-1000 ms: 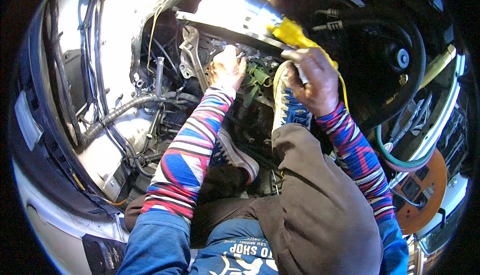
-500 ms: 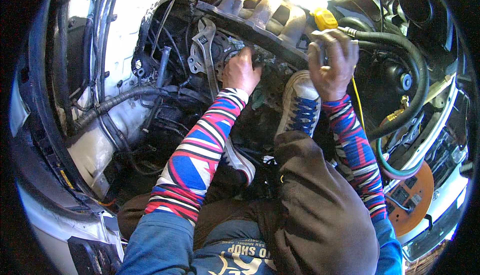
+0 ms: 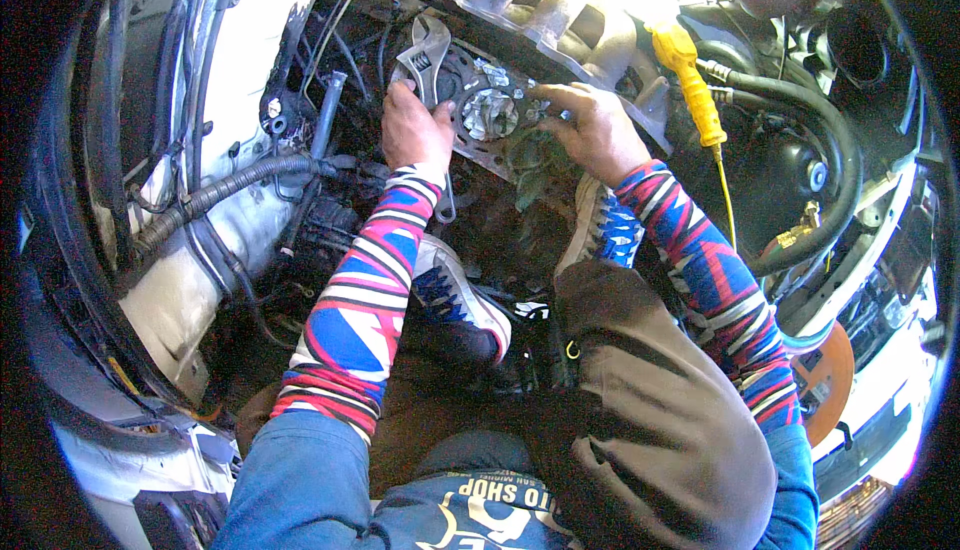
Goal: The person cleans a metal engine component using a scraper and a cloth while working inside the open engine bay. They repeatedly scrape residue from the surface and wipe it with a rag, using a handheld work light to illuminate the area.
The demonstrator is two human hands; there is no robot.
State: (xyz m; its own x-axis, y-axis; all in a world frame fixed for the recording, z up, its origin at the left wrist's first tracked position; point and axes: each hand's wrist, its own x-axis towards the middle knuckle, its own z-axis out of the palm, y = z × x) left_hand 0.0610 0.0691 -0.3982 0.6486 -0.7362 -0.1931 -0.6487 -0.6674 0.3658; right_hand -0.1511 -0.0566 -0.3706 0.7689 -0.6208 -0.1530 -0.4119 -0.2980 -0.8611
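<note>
A silver adjustable wrench lies along the left side of a flat, bolt-holed engine surface. My left hand is closed around the wrench's shank, thumb pointing up and right; the lower end of the handle shows below the palm. Crumpled, shiny silver material sits in a round opening of that surface. At its right edge my right hand reaches in with thumb and forefinger curled toward each other; what lies between the fingertips is hard to make out. A greenish cloth hangs just below.
A cast manifold with curved pipes stands behind the engine. To the right are a yellow-handled lamp with a cord, a thick black hose and an orange disc. My shoes rest inside the engine bay; a ribbed conduit runs along the left.
My left hand has moved left onto the wrench. My right hand has come down and left from beside the lamp to the engine surface. The view has shifted slightly.
</note>
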